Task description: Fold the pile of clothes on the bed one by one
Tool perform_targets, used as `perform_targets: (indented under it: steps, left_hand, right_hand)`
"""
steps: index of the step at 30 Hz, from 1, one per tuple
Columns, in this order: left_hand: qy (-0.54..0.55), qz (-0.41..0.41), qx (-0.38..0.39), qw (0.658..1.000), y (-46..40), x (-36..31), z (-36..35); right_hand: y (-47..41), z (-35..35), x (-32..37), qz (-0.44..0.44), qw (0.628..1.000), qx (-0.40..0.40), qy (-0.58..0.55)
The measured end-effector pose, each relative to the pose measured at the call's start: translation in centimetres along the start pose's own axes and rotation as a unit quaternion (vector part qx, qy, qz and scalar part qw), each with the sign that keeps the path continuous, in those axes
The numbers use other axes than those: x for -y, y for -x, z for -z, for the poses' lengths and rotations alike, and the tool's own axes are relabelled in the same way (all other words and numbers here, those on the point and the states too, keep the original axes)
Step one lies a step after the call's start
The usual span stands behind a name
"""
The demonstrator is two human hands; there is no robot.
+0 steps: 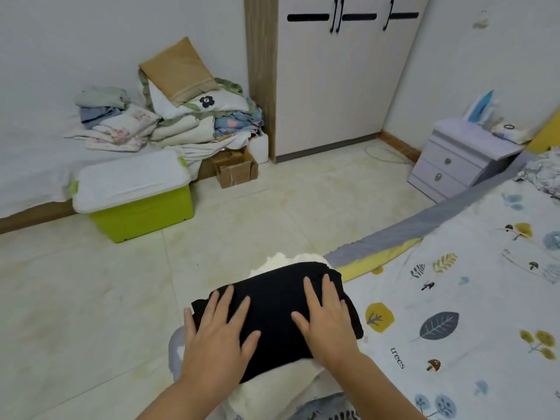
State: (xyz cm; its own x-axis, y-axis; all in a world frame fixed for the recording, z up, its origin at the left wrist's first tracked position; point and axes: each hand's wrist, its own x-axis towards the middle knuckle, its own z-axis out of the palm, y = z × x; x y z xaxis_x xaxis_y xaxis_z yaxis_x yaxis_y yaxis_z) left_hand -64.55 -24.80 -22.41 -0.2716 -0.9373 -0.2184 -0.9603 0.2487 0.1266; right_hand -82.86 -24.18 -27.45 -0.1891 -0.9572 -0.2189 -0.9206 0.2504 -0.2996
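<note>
A folded black garment [274, 301] lies on top of cream-white folded clothing [291, 260] at the corner of the bed [454, 298]. My left hand [216, 331] lies flat on the garment's left part, fingers straight and spread. On its right part my right hand [325, 319] presses flat, fingers straight too. More cream fabric [272, 386] shows below the black piece, between my forearms.
The bed has a white sheet printed with leaves and trees. Across the tiled floor stand a green storage box [136, 195] with a white lid, a cardboard box [235, 168], a heap of bedding [169, 116], a white wardrobe [342, 77] and a lilac nightstand [460, 159].
</note>
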Motion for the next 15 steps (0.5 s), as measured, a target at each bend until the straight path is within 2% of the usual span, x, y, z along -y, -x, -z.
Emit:
perform_targets:
  steps: [2, 4, 9, 12, 15]
  left_hand:
    - [0.017, 0.014, 0.073, 0.997, -0.9, 0.0, -0.1]
    - [0.003, 0.027, 0.1, 0.995, -1.5, -0.1, 0.1]
    - [-0.004, -0.004, 0.058, 0.998, -1.7, -0.9, 2.0]
    - [0.052, -0.058, 0.019, 0.997, -1.6, -1.6, 3.3]
    - [0.094, -0.113, 0.006, 0.989, -1.7, -2.7, 4.8]
  right_hand:
    - [-0.3, 0.0, -0.3, -0.009, 1.0, 0.016, 0.013]
    - [-0.4, 0.5, -0.2, -0.008, 1.0, 0.027, 0.002]
    - [0.6, 2.8, -0.1, -0.017, 0.997, -0.015, -0.07]
    - [2.3, 4.5, -0.2, -0.013, 0.995, -0.048, -0.089]
    - [4.6, 6.8, -0.7, -0.018, 0.995, -0.034, -0.092]
